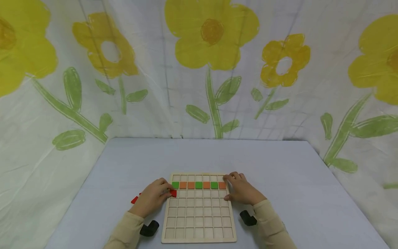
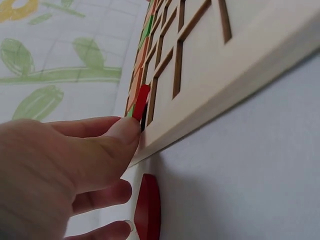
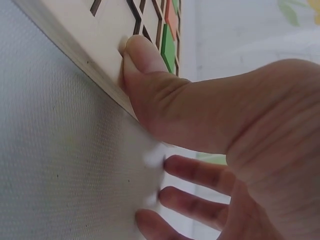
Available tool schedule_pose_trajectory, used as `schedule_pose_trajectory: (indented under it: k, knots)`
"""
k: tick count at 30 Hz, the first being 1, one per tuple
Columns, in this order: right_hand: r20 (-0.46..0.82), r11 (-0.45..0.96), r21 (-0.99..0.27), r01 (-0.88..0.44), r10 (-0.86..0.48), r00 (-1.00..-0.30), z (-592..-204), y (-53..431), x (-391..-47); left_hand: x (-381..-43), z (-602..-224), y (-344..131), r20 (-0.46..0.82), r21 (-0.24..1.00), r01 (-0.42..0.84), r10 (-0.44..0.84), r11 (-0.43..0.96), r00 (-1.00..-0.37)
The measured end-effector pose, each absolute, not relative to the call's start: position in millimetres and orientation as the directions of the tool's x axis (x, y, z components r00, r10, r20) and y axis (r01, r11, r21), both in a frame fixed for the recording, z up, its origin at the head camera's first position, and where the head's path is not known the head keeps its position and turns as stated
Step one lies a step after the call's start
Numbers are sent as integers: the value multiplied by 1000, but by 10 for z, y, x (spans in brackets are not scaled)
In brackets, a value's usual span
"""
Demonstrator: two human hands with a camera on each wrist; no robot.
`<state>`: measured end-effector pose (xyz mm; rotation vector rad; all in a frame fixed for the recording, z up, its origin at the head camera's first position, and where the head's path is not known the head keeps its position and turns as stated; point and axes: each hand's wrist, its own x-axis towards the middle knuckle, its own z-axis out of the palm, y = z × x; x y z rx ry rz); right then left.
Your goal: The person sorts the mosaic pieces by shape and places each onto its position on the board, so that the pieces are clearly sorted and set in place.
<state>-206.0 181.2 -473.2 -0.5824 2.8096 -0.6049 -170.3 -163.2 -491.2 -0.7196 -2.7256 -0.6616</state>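
Observation:
In the head view, a wooden grid board [image 1: 199, 240] lies on the table between the two hands. My left hand [image 1: 152, 196] pinches a red square tile [image 1: 173, 193] between thumb and index finger over the leftmost cell of the third row. The left wrist view shows this tile tilted on edge at the grid. Its other fingers are loosely bent above a loose red piece [image 2: 148, 207]. At the board's right edge my right hand [image 1: 242, 189] rests its thumb [image 3: 142, 55] on the rim, the other fingers spread and relaxed. Green tiles [image 1: 175, 185] and orange tiles [image 1: 187, 185] fill the second row.
More red pieces [image 1: 134, 199] lie left of the board, partly behind the left hand. A black curved object sits by each wrist, one at the left [image 1: 150, 229] and one at the right [image 1: 248, 218]. Behind the white table [image 1: 280, 159] hangs a flower-patterned curtain [image 1: 149, 114].

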Motion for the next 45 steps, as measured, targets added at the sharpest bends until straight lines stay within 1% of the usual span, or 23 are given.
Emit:
schedule_pose_trajectory:
  k: [4,11,19,23,27,30,36,45]
  knots:
    - [-113,835,-435,-338,-422,-899,-4741,1800,-2072,-1727,-4930,-1615,328,348,510,408,787,-852]
    - [-111,840,-424,-337,-418,-902,-4767,1782,-2106,-1736,-4909,-1601,359,335,513,396,791,-845]
    - [-115,845,-418,-334,-414,-903,-4785,1781,-2131,-1749,-4887,-1652,337,351,480,370,804,-866]
    - [-111,841,-426,-333,-414,-903,-4779,1806,-2126,-1755,-4855,-1789,330,367,430,317,825,-889]
    - [-115,843,-434,-317,-401,-909,-4764,1854,-2106,-1717,-4847,-1945,276,399,370,275,839,-921]
    - [-118,844,-432,-318,-403,-908,-4755,1878,-2098,-1661,-4873,-2025,226,410,358,287,839,-931]
    - [-109,833,-444,-329,-416,-903,-4766,1877,-2113,-1576,-4934,-2060,215,344,388,331,855,-919]
    - [-117,832,-450,-325,-416,-902,-4834,1857,-2135,-1542,-4910,-2017,175,361,334,289,871,-941]
